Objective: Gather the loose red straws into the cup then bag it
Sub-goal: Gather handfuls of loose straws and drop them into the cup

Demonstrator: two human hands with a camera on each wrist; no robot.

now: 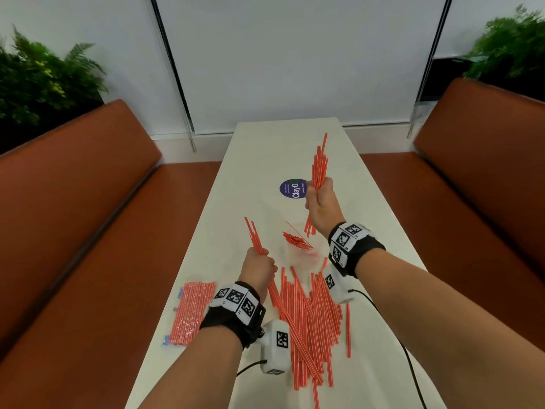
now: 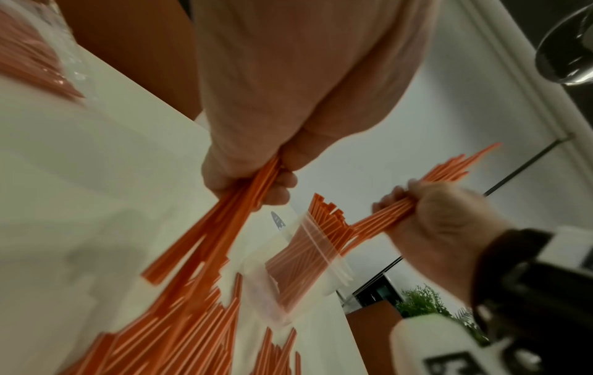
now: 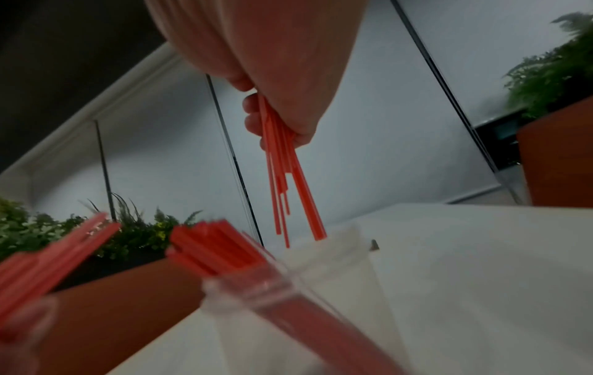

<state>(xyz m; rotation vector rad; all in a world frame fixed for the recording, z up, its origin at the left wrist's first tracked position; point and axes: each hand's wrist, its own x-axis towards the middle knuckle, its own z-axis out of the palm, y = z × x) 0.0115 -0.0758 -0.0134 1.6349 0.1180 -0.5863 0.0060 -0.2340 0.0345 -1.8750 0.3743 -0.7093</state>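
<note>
A clear cup (image 1: 299, 246) with several red straws standing in it sits mid-table. Against it is a clear zip bag (image 3: 333, 256) with a thin red seal line; I cannot tell whether the cup is inside it. My left hand (image 1: 259, 265) grips a bundle of red straws (image 1: 254, 236) just left of the cup, tilted up and away. My right hand (image 1: 320, 199) grips a second bundle (image 1: 319, 168) beyond the cup, nearly upright, its lower ends (image 3: 282, 203) hanging just above the bag's mouth. A big pile of loose straws (image 1: 309, 317) lies on the table near me.
A sealed packet of red straws (image 1: 193, 314) lies at the table's left edge. A round purple sticker (image 1: 292, 188) is on the white table (image 1: 265, 149) beside my right hand. Orange benches (image 1: 88, 202) flank the table. Cables trail from both wrist cameras.
</note>
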